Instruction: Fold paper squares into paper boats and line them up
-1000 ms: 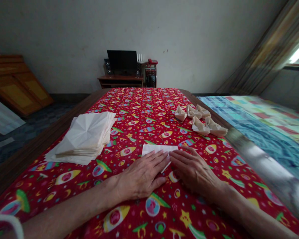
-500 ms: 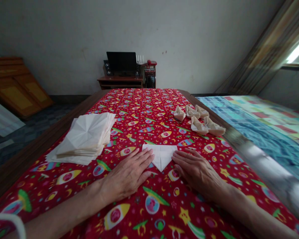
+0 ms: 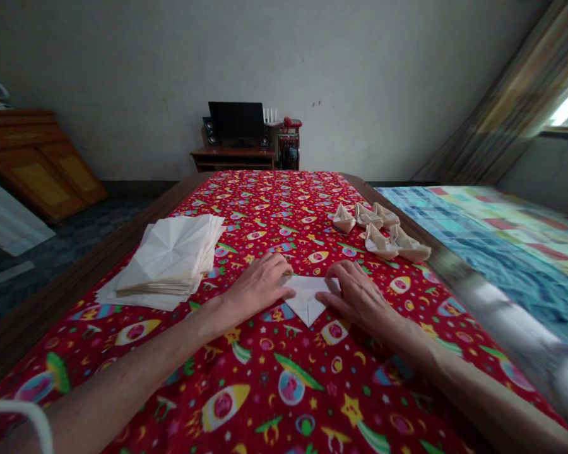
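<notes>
A white sheet of paper [image 3: 307, 301], folded into a triangle, lies on the red cloth with its point toward me. My left hand [image 3: 264, 284] has its fingers curled at the far left corner, thumb on the near side, pinching the paper. At the opposite corner my right hand [image 3: 357, 293] grips in the same way, its thumb lying on the paper's face. The fingertips behind the far edge are partly hidden. To the left sits a stack of creased white paper sheets [image 3: 170, 252]. Several folded paper boats [image 3: 380, 243] stand in a group at the right.
The red patterned tablecloth [image 3: 265, 397] covers a long dark table [image 3: 42, 334]. Beyond its far end is a desk with a monitor [image 3: 236, 120]. A bed [image 3: 454, 239] runs along the right side, and a wooden cabinet [image 3: 42, 164] stands at the left.
Both hands have gone from lying flat beside the paper to curling their fingers around its two far corners. My left hand has moved a little farther away from me. The view has shifted slightly.
</notes>
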A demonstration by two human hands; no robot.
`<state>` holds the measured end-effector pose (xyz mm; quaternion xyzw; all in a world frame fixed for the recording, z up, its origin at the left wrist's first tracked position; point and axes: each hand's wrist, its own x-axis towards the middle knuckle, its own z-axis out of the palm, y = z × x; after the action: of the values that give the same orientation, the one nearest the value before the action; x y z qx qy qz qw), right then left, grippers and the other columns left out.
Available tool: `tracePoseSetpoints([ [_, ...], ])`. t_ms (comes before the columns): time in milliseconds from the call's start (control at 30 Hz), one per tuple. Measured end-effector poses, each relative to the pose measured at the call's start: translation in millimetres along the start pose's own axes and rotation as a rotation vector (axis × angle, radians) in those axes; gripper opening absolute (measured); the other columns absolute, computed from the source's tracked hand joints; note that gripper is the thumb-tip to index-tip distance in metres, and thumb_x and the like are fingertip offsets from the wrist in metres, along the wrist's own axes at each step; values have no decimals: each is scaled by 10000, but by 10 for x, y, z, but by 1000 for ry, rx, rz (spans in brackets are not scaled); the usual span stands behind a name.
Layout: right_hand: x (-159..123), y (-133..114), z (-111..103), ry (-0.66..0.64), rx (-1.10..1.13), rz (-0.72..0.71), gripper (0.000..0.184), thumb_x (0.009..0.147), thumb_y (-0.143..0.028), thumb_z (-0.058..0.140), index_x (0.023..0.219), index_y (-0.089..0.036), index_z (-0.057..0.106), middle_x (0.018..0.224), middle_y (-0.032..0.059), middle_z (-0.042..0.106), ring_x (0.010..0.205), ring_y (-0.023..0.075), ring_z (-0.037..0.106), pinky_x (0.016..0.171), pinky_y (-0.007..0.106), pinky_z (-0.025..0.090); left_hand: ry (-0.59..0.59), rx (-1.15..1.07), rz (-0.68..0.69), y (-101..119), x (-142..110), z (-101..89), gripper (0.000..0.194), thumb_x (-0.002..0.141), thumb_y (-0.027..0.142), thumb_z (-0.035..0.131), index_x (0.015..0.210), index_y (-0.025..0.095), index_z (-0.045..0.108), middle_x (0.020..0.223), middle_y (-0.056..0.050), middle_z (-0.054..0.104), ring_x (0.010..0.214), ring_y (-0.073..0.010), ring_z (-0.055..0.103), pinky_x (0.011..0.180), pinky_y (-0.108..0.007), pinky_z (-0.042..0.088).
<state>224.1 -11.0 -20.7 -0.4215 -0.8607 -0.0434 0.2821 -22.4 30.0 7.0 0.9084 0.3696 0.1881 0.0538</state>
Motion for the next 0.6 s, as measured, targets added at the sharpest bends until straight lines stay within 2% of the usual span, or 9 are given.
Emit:
tracePoseSetpoints([
  [100, -3, 84, 4, -39, 37, 58, 363, 856, -367, 586, 1194, -275, 492, 1057, 89, 559, 969, 247, 547, 805, 416, 491, -40, -43, -60, -86, 49, 46, 397, 735, 342, 729, 1054, 168, 570, 1043, -68, 590, 993, -230, 544, 852, -350, 444],
  [233, 30, 115, -10, -129, 84, 120, 407, 852, -412, 584, 1201, -229, 485, 1053, 95, 540, 967, 233, 539, 828, 402, 487, -159, -64, -175, -104, 86, 28, 443, 704, 410, 721, 1055, 184, 572, 938, -42, 628, 866, -217, 586, 728, -300, 445],
  [367, 51, 69, -62, -154, 122, 147, 387, 856, -392, 582, 1196, -228, 494, 1042, 86, 547, 954, 217, 540, 826, 376, 484, -229, -155, -242, -82, 110, -24, 314, 685, 414, 699, 904, 200, 631, 787, 8, 636, 700, -161, 578, 549, -219, 358],
  [467, 75, 55, -68, -132, 132, 176, 401, 827, -373, 619, 1177, -207, 515, 1054, 91, 572, 973, 220, 548, 829, 362, 472, -279, -273, -255, -83, 96, -22, 212, 691, 370, 674, 773, 175, 668, 671, 28, 599, 593, -117, 530, 489, -199, 305],
  [533, 103, 62, -56, -158, 152, 232, 353, 793, -350, 649, 1094, -189, 561, 945, 64, 610, 845, 194, 581, 713, 310, 478, -283, -364, -287, -75, 83, -7, 184, 696, 327, 666, 772, 161, 682, 642, 32, 586, 560, -103, 509, 471, -193, 295],
  [600, 135, 70, -50, -215, 197, 304, 197, 769, -312, 656, 912, -185, 608, 739, 3, 599, 631, 140, 551, 537, 243, 416, -245, -403, -318, -50, 80, 0, 151, 693, 290, 680, 752, 151, 678, 627, 36, 577, 541, -97, 498, 462, -192, 291],
])
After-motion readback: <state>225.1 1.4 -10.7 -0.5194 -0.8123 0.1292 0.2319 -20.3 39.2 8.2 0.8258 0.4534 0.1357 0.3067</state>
